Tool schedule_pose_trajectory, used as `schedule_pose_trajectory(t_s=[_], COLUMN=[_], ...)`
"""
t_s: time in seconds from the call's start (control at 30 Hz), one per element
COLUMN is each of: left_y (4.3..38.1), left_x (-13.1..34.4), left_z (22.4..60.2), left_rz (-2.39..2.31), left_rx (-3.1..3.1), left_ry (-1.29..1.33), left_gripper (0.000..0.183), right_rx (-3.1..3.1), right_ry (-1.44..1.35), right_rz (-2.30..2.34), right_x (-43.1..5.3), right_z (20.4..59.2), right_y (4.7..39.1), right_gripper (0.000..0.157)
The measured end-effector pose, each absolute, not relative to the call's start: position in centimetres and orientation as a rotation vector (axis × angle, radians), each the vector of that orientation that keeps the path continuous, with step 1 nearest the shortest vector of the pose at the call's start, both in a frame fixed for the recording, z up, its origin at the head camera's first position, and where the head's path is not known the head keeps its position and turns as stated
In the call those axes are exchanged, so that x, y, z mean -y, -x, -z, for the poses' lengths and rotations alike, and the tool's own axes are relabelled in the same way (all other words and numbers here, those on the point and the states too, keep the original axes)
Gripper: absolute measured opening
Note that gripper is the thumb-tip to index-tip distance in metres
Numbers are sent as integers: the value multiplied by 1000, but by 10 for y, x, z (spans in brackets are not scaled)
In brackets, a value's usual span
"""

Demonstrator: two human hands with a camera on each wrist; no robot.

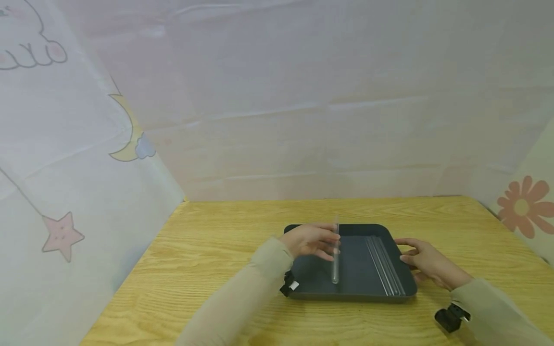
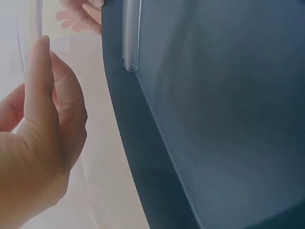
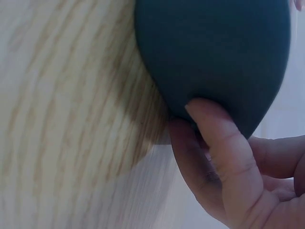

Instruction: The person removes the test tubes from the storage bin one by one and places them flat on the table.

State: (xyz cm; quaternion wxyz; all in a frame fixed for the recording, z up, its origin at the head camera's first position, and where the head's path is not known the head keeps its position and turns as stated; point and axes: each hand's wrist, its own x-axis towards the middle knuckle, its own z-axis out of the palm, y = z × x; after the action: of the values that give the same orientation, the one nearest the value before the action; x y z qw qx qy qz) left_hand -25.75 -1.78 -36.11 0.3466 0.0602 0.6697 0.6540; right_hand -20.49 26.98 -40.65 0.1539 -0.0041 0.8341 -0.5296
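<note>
Clear tube, apparently pinched in left hand, above dark tray, right hand gripping tray's side

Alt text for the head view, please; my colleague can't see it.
A person's left hand holds a clear tube over a dark tray on a wood-grain table; the right hand holds the tray's right side. More clear tubes lie side by side inside.

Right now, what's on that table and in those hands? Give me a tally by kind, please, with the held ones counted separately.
Dark tray: 1
Clear tube held in the left hand: 1
Clear tubes lying in the tray: 3, as they appear
Total: 5
</note>
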Motion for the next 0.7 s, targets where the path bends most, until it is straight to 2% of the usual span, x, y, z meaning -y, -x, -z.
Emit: schedule_pose_trajectory(t_s=[0.7], left_y=[252], left_x=[43], left_z=[363], left_rz=[-1714], left_rx=[-1749], left_ry=[-185], left_gripper=[55], right_rx=[-2377], right_ry=[2], right_rz=[1532], right_x=[-270], right_z=[408], right_y=[207], right_gripper=[53])
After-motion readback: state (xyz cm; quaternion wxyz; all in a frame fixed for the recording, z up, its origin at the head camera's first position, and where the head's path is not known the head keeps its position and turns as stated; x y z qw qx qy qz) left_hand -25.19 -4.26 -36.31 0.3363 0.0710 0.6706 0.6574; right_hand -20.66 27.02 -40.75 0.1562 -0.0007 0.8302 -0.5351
